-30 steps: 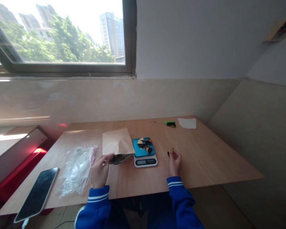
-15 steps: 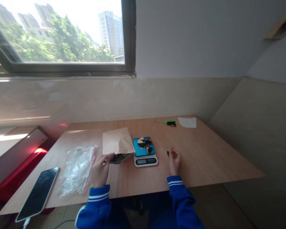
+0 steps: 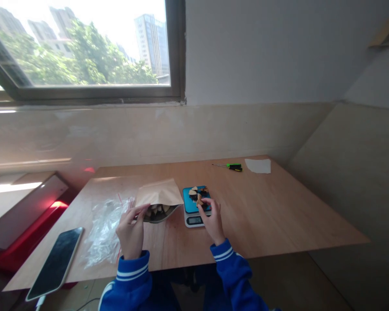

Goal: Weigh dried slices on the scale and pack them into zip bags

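Observation:
My left hand (image 3: 132,229) pinches the near edge of a brown paper bag (image 3: 160,192), whose mouth gapes toward me. Dark and pale dried pieces (image 3: 158,210) show inside the bag. To its right stands a kitchen scale (image 3: 187,206) with a blue top and a small display, too blurred to read. Several dark and cream dried slices (image 3: 193,192) lie heaped on it. Over the scale's near right part, my right hand (image 3: 213,219) is closed on a tan dried slice (image 3: 199,200) between thumb and fingers. Whether that slice touches the heap I cannot tell.
Clear plastic zip bags (image 3: 105,231) lie left of my left hand. A phone (image 3: 56,261) with a cable plugged in lies at the table's left edge. Toward the back right are green-and-black screwdrivers (image 3: 234,166) and a torn white paper (image 3: 258,166).
My right hand has moved left from the bare table to the scale with the dried slice. The paper bag's mouth is wider, showing more of the pieces inside.

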A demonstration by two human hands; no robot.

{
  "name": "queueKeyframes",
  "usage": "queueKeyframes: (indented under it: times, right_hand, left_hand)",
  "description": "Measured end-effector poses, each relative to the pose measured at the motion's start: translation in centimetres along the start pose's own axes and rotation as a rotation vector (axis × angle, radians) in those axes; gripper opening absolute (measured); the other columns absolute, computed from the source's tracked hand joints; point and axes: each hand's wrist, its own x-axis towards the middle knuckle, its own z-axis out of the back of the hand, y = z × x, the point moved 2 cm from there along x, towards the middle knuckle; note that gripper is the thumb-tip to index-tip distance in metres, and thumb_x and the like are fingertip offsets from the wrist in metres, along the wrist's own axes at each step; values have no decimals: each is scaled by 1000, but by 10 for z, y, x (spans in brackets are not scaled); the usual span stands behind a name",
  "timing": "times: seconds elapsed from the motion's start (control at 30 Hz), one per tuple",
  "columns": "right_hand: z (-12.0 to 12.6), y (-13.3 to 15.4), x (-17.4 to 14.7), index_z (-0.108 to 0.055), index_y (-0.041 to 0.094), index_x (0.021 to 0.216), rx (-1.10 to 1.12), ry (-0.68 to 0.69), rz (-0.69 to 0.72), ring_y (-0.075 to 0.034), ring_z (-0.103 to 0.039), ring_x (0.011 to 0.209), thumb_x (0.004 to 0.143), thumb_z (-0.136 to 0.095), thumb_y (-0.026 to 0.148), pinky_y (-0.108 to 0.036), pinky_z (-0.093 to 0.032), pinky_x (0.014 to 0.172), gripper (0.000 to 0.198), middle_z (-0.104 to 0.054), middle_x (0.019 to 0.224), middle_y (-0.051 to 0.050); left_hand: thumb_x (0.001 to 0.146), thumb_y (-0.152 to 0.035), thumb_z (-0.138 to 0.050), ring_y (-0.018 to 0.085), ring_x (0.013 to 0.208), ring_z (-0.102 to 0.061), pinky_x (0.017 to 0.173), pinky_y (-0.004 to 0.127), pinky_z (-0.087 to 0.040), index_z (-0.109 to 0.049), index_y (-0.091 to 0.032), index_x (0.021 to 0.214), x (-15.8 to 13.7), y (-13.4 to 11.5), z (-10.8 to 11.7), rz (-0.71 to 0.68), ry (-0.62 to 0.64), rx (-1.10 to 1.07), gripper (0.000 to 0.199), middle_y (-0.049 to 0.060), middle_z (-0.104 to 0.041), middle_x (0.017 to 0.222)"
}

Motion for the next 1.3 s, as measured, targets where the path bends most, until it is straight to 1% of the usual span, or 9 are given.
queueKeyframes:
  times: [0.27, 0.33, 0.43, 0.53, 0.63, 0.73, 0.87, 1.07, 1.3]
  right_hand:
    - [16, 7, 6, -61, 19, 102, 34, -34, -46, -24, -55, 96, 86, -59, 39, -41, -47, 85, 25, -63, 101, -9]
    - [21, 24, 8, -60, 20, 104, 110, -4, -29, -22, -56, 94, 87, -60, 36, -39, -47, 83, 23, -62, 103, -8]
    - [23, 60, 10, -60, 23, 104, 240, 126, 100, -20, -57, 95, 88, -61, 29, -35, -46, 83, 18, -64, 105, -6]
    - [19, 93, 9, -61, 24, 103, 342, 241, 208, -19, -57, 101, 88, -61, 23, -32, -46, 82, 15, -66, 108, -4]
    - [10, 113, 7, -62, 23, 103, 369, 323, 228, -17, -58, 94, 88, -59, 19, -30, -46, 79, 15, -68, 105, -3]
    - [-1, 126, 5, -64, 22, 101, 293, 402, 238, -16, -57, 84, 87, -59, 17, -29, -47, 77, 15, -69, 96, -3]
    - [-15, 136, 2, -65, 21, 102, 129, 501, 289, -19, -60, 91, 88, -61, 22, -31, -48, 82, 15, -70, 98, -3]
    - [-24, 138, 0, -64, 18, 107, -203, 450, 278, -24, -64, 94, 92, -59, 27, -36, -50, 82, 18, -71, 102, -6]
    - [-25, 140, -6, -66, 27, 108, -382, 455, 411, -20, -61, 97, 93, -54, 15, -32, -51, 82, 22, -67, 117, -2]
  left_hand:
    - [81, -33, -62, 20, 90, -64, 79, 32, -48, -74, -27, 78, 2, -32, 16, -91, -56, -40, 14, 0, -72, 84]
    - [80, -31, -63, 21, 94, -65, 81, 32, -48, -73, -27, 75, 2, -35, 16, -108, -50, -51, 13, 0, -72, 84]
    - [80, -29, -62, 22, 98, -65, 78, 31, -49, -72, -26, 73, 1, -35, 15, -108, -47, -46, 12, 0, -73, 87]
    - [80, -30, -62, 22, 100, -65, 76, 31, -49, -72, -26, 73, 1, -33, 15, -103, -48, -34, 13, 1, -73, 88]
    - [81, -31, -63, 22, 97, -66, 81, 32, -49, -72, -26, 76, 1, -31, 15, -103, -42, -28, 11, 0, -73, 87]
    - [81, -32, -62, 20, 88, -65, 85, 34, -48, -72, -27, 79, 0, -30, 15, -101, -41, -16, 11, 0, -73, 87]
    - [81, -33, -62, 19, 84, -63, 79, 32, -48, -71, -26, 78, 0, -30, 13, -82, -33, -19, 12, 0, -71, 83]
    - [81, -33, -61, 20, 84, -63, 80, 33, -48, -71, -25, 76, 0, -32, 15, -75, -6, -28, 14, 0, -71, 84]
    - [82, -29, -60, 18, 82, -64, 71, 29, -50, -70, -25, 73, -2, -38, 14, -124, 58, -73, 14, 0, -70, 82]
